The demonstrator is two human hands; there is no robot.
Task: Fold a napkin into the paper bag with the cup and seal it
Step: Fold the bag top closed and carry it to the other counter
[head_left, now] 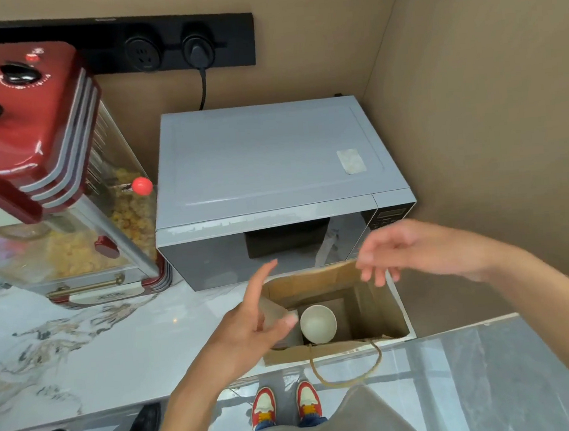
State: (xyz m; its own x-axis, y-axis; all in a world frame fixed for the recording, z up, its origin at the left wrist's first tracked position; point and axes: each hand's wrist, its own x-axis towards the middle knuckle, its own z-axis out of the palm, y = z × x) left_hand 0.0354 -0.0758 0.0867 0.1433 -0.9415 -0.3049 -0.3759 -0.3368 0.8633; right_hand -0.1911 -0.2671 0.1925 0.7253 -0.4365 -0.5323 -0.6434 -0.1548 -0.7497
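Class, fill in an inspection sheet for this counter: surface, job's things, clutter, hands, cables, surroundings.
Surface: marble-patterned counter, bare at left.
Job's things: paper bag open at the counter edge; white cup upright inside; napkin at the bag's left rim.
Clutter: nothing seen.
Hands: left hand holds the napkin, pale and blurred; right hand open over the bag's far rim.
Cables: black cord plugged into the wall socket strip, running behind the microwave.
Surroundings: red popcorn machine at left; beige walls.

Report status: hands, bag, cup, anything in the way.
Left hand open over bag mouth, pale napkin at its fingers; grip unclear. Right hand open at far rim. Paper bag open, unsealed; cup upright inside. Nothing blocking.
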